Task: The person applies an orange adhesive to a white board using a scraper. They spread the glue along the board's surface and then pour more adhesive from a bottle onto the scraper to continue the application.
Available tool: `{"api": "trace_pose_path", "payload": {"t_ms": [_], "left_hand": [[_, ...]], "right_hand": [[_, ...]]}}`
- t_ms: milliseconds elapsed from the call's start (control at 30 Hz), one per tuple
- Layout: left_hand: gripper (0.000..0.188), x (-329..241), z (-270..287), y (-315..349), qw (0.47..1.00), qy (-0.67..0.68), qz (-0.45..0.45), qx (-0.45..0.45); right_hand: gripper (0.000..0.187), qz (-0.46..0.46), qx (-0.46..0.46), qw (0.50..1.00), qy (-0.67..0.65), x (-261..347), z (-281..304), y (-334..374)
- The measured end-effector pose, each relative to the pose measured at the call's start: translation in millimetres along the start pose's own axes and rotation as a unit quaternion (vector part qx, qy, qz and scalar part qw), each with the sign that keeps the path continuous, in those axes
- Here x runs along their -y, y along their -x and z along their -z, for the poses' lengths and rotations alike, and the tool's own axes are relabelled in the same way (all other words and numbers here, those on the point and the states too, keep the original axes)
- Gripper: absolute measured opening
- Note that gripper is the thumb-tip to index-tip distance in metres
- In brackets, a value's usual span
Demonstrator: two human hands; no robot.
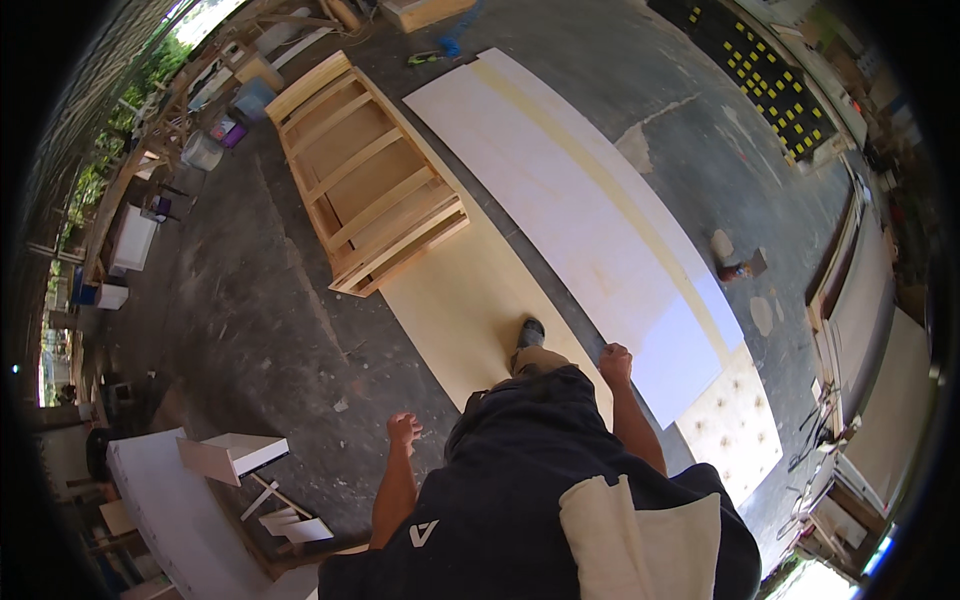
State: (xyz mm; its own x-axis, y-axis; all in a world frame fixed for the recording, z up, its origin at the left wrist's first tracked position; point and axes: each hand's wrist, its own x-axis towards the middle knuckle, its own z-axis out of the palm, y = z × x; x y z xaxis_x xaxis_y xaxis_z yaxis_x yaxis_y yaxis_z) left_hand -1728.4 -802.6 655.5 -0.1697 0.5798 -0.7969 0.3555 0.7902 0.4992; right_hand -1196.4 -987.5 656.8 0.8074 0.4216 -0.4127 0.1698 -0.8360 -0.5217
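Note:
My left hand (404,430) hangs over the dark floor at my side, its fingers loosely curled with nothing seen in them. Closed like a loose fist, my right hand (616,364) is held above the near edge of a long white panel (570,200) with a yellowish stripe along it. Nothing shows in that hand either. My shoe (530,332) rests on a tan plywood sheet (440,300) between the hands. At the sheet's far end lies a slatted wooden frame (380,170).
A pale, spotted board (735,420) extends from under the white panel. A white drawer-like box (235,455) stands at the lower left. Buckets (203,150) line the left side, and large sheets (860,270) lean at the right. A pale cloth (640,540) hangs over my dark shirt.

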Motion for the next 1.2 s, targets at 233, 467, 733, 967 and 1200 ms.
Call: {"api": "trace_pose_path", "payload": {"t_ms": [233,467,733,967,1200], "left_hand": [[0.036,-21.2,-49.0,-4.6,0.998,0.065,0.016,-0.003],[0.032,-37.5,-73.6,-40.5,0.992,-0.012,-0.114,0.044],[0.036,-184.5,-111.1,-97.7,0.994,-0.005,0.031,0.103],[0.036,-337.1,-185.9,-200.3,0.962,-0.189,-0.072,0.182],[0.029,-409.7,-325.9,-280.8,0.957,-0.122,-0.093,0.247]], "right_hand": [[0.029,0.05,-0.011,0.999,0.002,-31.2,-17.6,-85.5],[0.03,0.093,0.005,0.995,0.03,-1.9,-50.6,-102.3],[0.029,-0.014,0.017,1.0,0.019,29.6,-64.6,-102.1],[0.031,-0.21,0.012,0.978,-0.016,64.1,-84.9,-137.3],[0.044,-0.278,0.045,0.959,-0.033,8.9,-198.5,-256.0]]}}
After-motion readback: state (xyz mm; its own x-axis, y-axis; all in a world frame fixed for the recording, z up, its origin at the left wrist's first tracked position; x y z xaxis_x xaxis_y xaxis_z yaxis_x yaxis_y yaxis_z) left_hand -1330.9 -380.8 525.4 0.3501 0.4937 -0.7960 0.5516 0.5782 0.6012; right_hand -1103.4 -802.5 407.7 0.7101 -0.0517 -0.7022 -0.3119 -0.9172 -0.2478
